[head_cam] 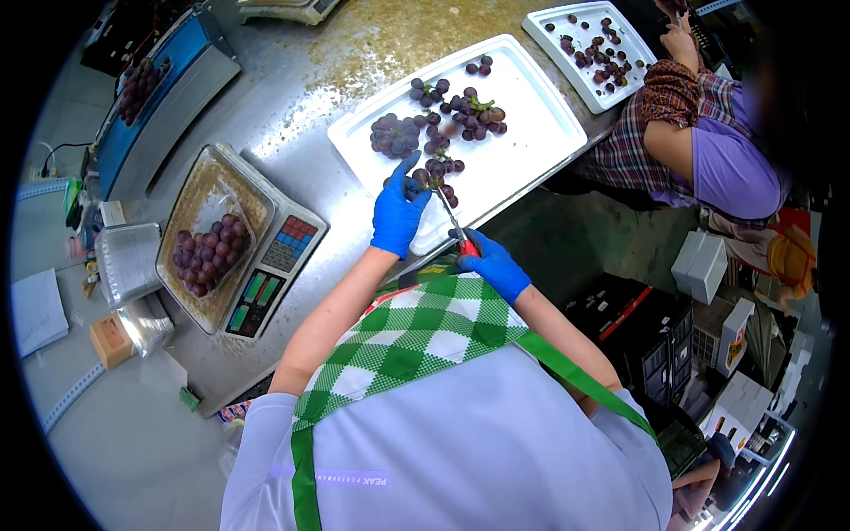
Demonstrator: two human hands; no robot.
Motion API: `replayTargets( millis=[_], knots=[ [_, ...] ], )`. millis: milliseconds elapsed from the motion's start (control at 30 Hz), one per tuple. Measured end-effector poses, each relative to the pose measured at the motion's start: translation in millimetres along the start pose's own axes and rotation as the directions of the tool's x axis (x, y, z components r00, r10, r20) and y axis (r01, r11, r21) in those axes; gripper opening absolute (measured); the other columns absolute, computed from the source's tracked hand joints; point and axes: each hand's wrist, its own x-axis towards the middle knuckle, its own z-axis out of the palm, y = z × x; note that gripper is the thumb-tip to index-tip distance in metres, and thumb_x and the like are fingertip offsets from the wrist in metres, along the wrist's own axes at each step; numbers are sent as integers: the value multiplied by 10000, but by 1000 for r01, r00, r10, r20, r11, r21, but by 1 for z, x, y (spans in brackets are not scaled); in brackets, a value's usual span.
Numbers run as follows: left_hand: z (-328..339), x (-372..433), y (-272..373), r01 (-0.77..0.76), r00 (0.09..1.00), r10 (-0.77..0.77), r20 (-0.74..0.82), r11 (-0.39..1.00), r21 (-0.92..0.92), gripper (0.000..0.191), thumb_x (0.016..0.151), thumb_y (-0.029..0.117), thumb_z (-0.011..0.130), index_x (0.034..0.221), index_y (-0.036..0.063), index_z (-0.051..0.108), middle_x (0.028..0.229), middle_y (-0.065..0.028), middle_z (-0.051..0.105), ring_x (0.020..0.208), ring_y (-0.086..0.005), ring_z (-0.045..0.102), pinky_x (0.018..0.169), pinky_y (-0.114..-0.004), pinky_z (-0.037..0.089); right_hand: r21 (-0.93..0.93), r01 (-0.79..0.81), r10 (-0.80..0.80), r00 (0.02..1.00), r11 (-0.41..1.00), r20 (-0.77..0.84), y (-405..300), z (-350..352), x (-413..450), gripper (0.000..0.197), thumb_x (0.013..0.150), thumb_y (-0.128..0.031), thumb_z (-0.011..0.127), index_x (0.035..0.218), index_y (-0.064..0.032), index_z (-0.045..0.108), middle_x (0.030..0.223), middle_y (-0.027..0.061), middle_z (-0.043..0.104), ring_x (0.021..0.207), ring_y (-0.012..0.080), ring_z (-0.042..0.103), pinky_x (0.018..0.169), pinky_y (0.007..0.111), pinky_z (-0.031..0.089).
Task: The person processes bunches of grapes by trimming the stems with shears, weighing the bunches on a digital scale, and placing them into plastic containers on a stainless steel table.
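Both my hands wear blue gloves. My right hand point(495, 262) grips red-handled snips point(469, 247), their narrow metal blades pointing up to a small grape sprig point(433, 174). Beside that sprig is my left hand point(398, 216), index finger extended and thumb bent inward; whether it pinches a stem is hard to see. The sprig lies over a white foam tray point(544, 143). Farther up the tray are a tight dark grape bunch point(394, 135), a looser bunch with a green stem point(478, 116), a small cluster point(429, 91) and a few loose grapes point(479, 66).
Left of the tray, a digital scale point(282, 245) carries a clear punnet of grapes point(211, 254). Stacked clear punnets point(129, 262) stand beyond it. More grapes point(141, 89) rest on a blue machine point(159, 113). A co-worker point(704, 139) sits by another grape tray point(564, 30). Black crates point(631, 332) are behind right.
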Motion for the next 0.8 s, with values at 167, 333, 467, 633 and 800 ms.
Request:
replayTargets(
  millis=[167, 333, 467, 633, 800],
  knots=[
    [-1, -2, 15, -30, 999, 19, 51, 972, 232, 622, 689, 7, 625, 1240, 202, 412, 681, -32, 485, 600, -126, 488, 582, -256, 431, -67, -8, 7, 1000, 998, -8, 0, 0, 7, 577, 695, -225, 511, 1212, -3, 387, 1052, 206, 523, 940, 272, 526, 827, 322, 398],
    [-3, -1, 12, -91, 993, 48, 109, 895, 437, 675, 701, 66, 626, 1278, 261, 334, 725, -92, 548, 638, -223, 554, 592, -321, 450, -65, -17, 19, 999, 998, 30, 5, 2, 15, 580, 694, -225, 513, 1214, -1, 384, 1064, 218, 516, 966, 273, 520, 846, 313, 389],
    [-5, 1, 16, -123, 980, 22, 196, 844, 522, 651, 729, 111, 568, 1301, 213, 275, 789, -102, 588, 673, -295, 572, 543, -377, 446, -77, -45, 48, 998, 996, 39, -1, 1, 15, 566, 697, -220, 515, 1202, 5, 394, 1060, 215, 519, 960, 264, 521, 840, 307, 391],
    [-5, 2, 11, -113, 982, 12, 186, 833, 542, 657, 721, 110, 591, 1293, 233, 291, 815, -106, 589, 684, -292, 573, 559, -369, 448, -23, -90, 92, 993, 996, 78, -7, -1, 15, 521, 710, -202, 513, 1177, 10, 421, 1008, 192, 541, 879, 223, 537, 791, 291, 411],
    [-2, 0, 15, -134, 976, 8, 220, 813, 566, 658, 716, 106, 598, 1290, 232, 301, 830, -118, 579, 680, -302, 568, 556, -370, 444, 81, -34, 26, 995, 996, 92, 15, 1, 30, 466, 715, -181, 517, 1135, 14, 459, 938, 172, 561, 803, 200, 543, 743, 286, 425]
  ],
)
